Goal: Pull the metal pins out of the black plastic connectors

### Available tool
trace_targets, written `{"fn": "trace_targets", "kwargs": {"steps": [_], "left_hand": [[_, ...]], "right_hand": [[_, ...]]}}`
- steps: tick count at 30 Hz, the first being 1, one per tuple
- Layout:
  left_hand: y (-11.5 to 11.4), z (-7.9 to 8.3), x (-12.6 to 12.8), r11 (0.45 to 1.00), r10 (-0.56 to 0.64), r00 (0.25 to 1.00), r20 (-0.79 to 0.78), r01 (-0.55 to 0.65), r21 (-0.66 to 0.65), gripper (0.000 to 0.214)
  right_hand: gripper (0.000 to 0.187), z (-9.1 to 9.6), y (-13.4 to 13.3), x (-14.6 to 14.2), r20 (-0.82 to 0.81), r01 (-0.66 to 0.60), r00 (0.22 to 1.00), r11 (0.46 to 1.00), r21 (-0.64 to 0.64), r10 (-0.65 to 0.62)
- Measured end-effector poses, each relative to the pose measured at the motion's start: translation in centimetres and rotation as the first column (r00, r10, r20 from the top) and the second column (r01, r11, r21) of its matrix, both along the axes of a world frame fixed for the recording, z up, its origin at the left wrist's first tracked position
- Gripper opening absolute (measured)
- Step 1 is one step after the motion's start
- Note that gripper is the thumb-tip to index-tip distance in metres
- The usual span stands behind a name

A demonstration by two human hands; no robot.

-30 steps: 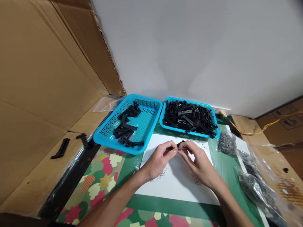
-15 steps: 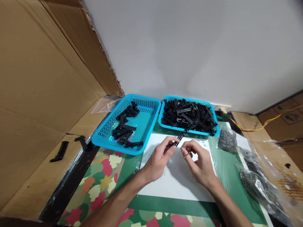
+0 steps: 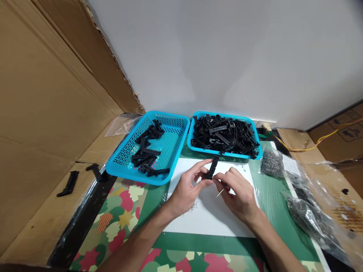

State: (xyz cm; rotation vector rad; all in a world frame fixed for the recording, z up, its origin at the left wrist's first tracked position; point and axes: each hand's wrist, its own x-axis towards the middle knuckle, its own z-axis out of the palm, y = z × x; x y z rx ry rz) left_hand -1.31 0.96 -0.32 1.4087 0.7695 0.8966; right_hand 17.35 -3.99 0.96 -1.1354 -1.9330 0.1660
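- Left hand (image 3: 185,189) pinches a long black piece (image 3: 213,167) between thumb and fingers, and the piece tilts up over the white sheet (image 3: 215,219).
- Right hand (image 3: 239,192) is curled around a thin metal stick (image 3: 220,192), its fingertips right by the low end of the black piece (I cannot tell if they touch it).
- Tiny thin bits (image 3: 194,206) lie on the sheet, close to the left hand.
- Behind the hands, the left blue basket (image 3: 136,176) has some black parts (image 3: 146,156) in it, and the right blue basket (image 3: 224,153) is heaped with them.
- Two clear bags (image 3: 307,219) of little bits lie on the right side.
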Motion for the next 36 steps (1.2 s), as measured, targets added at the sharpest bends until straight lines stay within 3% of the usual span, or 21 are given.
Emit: {"fn": "trace_targets", "kwargs": {"steps": [9, 17, 24, 31, 36], "left_hand": [[0.13, 0.27, 0.05, 0.999, 0.026, 0.999, 0.034, -0.025, -0.021, 0.053], [0.13, 0.04, -0.03, 0.999, -0.030, 0.998, 0.055, 0.032, -0.038, 0.054], [0.02, 0.14, 0.03, 0.999, -0.018, 0.996, 0.092, 0.022, -0.041, 0.057], [0.06, 0.25, -0.09, 1.000, -0.004, 0.996, 0.092, 0.007, -0.025, 0.056], [0.08, 0.49, -0.14, 0.999, -0.004, 0.995, 0.102, 0.008, -0.037, 0.057]], "right_hand": [[0.015, -0.16, 0.10, 0.44, 0.064, -0.020, 0.998, 1.000, 0.020, 0.019], [0.017, 0.27, 0.13, 0.57, -0.128, -0.079, 0.989, 0.996, -0.038, 0.073], [0.015, 0.34, -0.16, 0.19, -0.224, -0.055, 0.974, 0.994, -0.091, 0.033], [0.020, -0.35, -0.23, 0.00, -0.069, -0.033, 0.997, 0.996, 0.083, 0.039], [0.019, -0.16, -0.56, -0.25, -0.208, -0.042, 0.978, 0.998, -0.048, 0.031]]}}
